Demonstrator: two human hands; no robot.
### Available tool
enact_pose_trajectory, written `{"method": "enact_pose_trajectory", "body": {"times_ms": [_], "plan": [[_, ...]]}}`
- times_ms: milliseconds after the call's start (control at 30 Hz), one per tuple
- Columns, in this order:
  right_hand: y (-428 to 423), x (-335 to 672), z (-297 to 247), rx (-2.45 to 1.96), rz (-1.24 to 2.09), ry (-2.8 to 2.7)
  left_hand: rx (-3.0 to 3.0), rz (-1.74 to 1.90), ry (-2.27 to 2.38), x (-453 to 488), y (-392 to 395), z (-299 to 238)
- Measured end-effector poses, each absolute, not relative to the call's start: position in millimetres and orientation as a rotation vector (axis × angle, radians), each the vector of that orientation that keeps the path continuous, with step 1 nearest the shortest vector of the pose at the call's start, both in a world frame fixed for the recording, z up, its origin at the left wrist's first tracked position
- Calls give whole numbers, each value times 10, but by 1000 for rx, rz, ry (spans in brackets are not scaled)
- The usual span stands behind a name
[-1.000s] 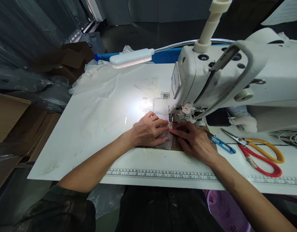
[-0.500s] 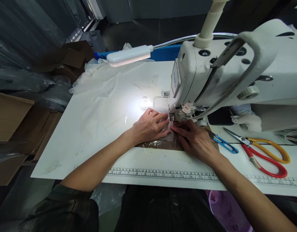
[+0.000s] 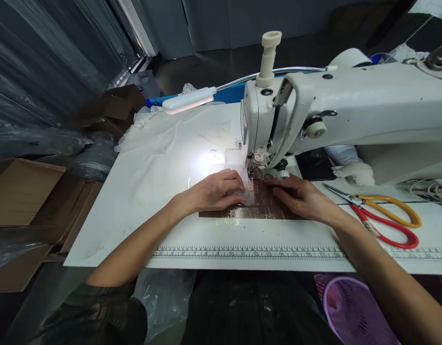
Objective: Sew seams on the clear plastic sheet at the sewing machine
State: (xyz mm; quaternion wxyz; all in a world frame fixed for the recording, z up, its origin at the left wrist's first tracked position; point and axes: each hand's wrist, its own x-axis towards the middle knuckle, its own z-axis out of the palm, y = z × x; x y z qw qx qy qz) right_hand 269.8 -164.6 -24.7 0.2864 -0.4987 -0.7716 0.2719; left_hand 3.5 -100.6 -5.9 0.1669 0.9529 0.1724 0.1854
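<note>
My left hand [image 3: 224, 189] rests on a small piece of sheer white fabric [image 3: 250, 195], just left of the presser foot, its fingers apart and slightly curved. The fabric lies by the needle area of a white sewing machine [image 3: 264, 120]. Right of the presser foot is my right hand [image 3: 298, 195], its fingertips drawn together near the small white dial; what they hold, if anything, is hidden. Under both hands, a shiny brown strip [image 3: 271, 208] on the table carries loose thread bits. The blue thread snips do not show now.
Scissors [image 3: 382, 213] with red and orange handles lie right of my right hand. A lamp [image 3: 188, 99] lights the white table [image 3: 109, 225], which has a ruler [image 3: 249, 253] along its front. Cardboard boxes [image 3: 27, 191] stand left; a purple basket [image 3: 357, 306] sits below.
My hands have moved apart, baring more fabric and brown strip between them. The blue snips beside my right hand have gone out of sight. The view has shifted.
</note>
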Motion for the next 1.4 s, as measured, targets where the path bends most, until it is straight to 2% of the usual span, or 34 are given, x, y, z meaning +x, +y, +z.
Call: {"method": "enact_pose_trajectory", "body": {"times_ms": [233,467,633,833,1033,1200,1400], "plan": [[-1570,2610,-47,-1348,605,-2340,2581,519,532,48,-986,-209],[-1602,2418,-182,-1193,605,-2353,2510,519,544,34,-1001,-168],[-1626,2334,-327,-1274,461,-2302,2461,713,569,63,-1055,-200],[-1658,2346,-332,-1265,493,-2265,2354,881,672,69,-1037,-211],[-1667,2374,-285,-1253,600,-2190,2322,757,674,74,-1025,-248],[-1694,2378,-292,-1191,524,-2270,2444,719,619,84,-1049,-268],[-1701,2417,-343,-1114,526,-2280,2431,1107,752,102,-1074,-255]]}}
